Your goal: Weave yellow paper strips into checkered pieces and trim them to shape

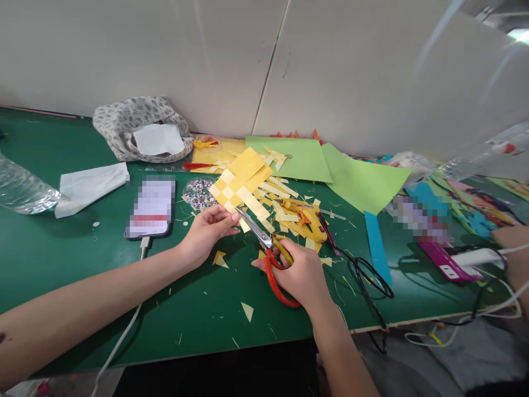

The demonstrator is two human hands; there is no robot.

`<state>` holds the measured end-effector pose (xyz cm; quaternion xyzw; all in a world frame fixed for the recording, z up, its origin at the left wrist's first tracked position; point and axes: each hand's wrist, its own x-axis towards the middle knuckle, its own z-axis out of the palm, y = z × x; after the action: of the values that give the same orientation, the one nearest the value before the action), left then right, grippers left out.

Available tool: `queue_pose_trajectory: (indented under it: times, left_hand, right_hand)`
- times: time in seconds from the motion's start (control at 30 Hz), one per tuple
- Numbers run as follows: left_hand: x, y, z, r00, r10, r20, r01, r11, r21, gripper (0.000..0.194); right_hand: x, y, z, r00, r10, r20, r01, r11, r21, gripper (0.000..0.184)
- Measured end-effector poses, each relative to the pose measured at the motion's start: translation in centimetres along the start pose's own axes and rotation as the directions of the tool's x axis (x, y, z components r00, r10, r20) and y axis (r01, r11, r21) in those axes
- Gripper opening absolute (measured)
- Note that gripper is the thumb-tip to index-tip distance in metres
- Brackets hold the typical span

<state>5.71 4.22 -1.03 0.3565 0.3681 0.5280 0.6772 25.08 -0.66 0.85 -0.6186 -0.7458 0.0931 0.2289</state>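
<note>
My left hand point(210, 229) pinches the near corner of a woven paper piece point(228, 193) in yellow and cream, with loose strips sticking out of it. In my right hand point(300, 270) is a pair of scissors point(260, 234) with red and yellow handles. Their blades point up and left, and the tips reach the paper beside my left thumb. Whether the blades are parted is hard to see. Behind the paper lies a heap of cut paper strips point(285, 190) with a yellow glue gun point(312, 220) on it.
A phone point(152, 207) with a charging cable lies left, near a fabric bag point(142, 129) and a white tissue point(93, 184). Green paper sheets point(363, 176), a blue strip point(377, 248) and black cable point(367, 275) are right. Another person's arm point(512, 248) shows at the right edge.
</note>
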Motion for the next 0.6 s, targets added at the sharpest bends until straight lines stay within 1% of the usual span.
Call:
queue_pose_trajectory:
  times: [0.17,0.37,0.6]
  left_hand:
    - [0.00,0.10,0.02,1.000,0.002,0.006,-0.002,1.000,-0.009,0.012]
    - [-0.11,0.16,0.07,0.999,0.000,0.033,-0.001,1.000,0.027,0.013]
    - [-0.10,0.11,-0.03,0.998,-0.016,0.062,0.014,0.999,0.039,0.015]
  right_hand:
    - [-0.02,-0.07,-0.05,1.000,0.004,0.001,-0.004,1.000,-0.016,0.039]
    - [0.02,-0.27,-0.02,1.000,0.018,0.009,-0.018,0.998,-0.060,0.038]
    - [0.10,0.02,0.42,1.000,0.004,-0.016,-0.004,0.999,-0.032,0.039]
